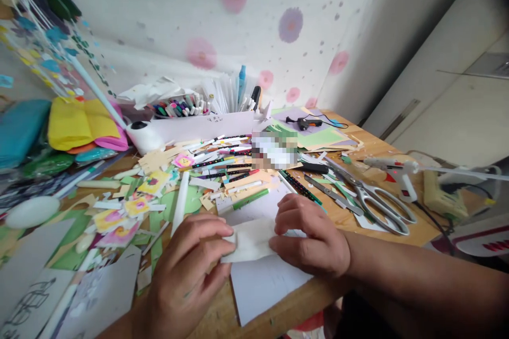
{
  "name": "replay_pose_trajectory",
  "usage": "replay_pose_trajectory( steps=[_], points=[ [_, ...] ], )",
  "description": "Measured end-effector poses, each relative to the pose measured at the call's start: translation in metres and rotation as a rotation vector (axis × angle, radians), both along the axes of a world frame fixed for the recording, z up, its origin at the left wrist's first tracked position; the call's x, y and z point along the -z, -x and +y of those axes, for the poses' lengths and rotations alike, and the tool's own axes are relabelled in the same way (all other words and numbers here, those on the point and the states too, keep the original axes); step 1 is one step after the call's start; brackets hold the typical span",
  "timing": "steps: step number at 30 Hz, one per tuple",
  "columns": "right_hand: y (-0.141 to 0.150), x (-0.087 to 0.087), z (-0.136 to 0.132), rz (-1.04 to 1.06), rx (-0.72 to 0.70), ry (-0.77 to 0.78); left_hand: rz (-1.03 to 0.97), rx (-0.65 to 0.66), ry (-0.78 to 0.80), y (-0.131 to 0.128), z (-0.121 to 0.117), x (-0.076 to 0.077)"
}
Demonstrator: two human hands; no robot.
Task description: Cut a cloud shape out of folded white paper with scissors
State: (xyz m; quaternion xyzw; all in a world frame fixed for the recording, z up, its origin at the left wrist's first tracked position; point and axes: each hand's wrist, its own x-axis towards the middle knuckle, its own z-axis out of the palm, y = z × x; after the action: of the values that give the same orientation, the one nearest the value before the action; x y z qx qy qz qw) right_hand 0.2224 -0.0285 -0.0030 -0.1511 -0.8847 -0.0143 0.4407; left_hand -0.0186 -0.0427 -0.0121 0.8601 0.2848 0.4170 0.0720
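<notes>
My left hand (pixel 186 270) and my right hand (pixel 310 238) both pinch a small folded piece of white paper (pixel 250 241) between them, low over a white sheet (pixel 266 283) at the front edge of the wooden table (pixel 374 143). The left fingers curl over the paper's left edge. My right thumb and fingers press on its right edge. Both hands are closed on the paper.
Paper scraps, patterned pencils (pixel 222 161) and cut shapes litter the table. Scissors (pixel 377 201) and a glue gun (pixel 397 172) lie at the right. A white box of markers (pixel 191 116) stands behind. Coloured paper rolls (pixel 79 124) sit at the left.
</notes>
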Motion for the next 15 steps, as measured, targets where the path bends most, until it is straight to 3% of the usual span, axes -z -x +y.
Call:
replay_pose_trajectory(
  steps=[3, 5, 9, 12, 15],
  points=[
    [0.001, 0.001, 0.0, -0.013, -0.02, 0.117, -0.008, 0.026, 0.016, 0.0, -0.001, 0.001],
    [0.003, 0.002, -0.001, 0.018, -0.02, 0.36, -0.034, 0.003, 0.098, -0.002, 0.0, 0.004],
    [0.007, 0.005, 0.0, 0.112, 0.093, 0.928, -0.11, -0.153, 0.562, -0.008, 0.005, 0.007],
    [0.009, 0.009, 0.003, 0.169, 0.093, 1.148, -0.185, -0.176, 0.86, -0.012, 0.008, 0.005],
    [0.01, 0.013, 0.006, 0.266, -0.008, 1.378, -0.256, -0.171, 1.004, -0.013, 0.007, 0.002]
  ],
)
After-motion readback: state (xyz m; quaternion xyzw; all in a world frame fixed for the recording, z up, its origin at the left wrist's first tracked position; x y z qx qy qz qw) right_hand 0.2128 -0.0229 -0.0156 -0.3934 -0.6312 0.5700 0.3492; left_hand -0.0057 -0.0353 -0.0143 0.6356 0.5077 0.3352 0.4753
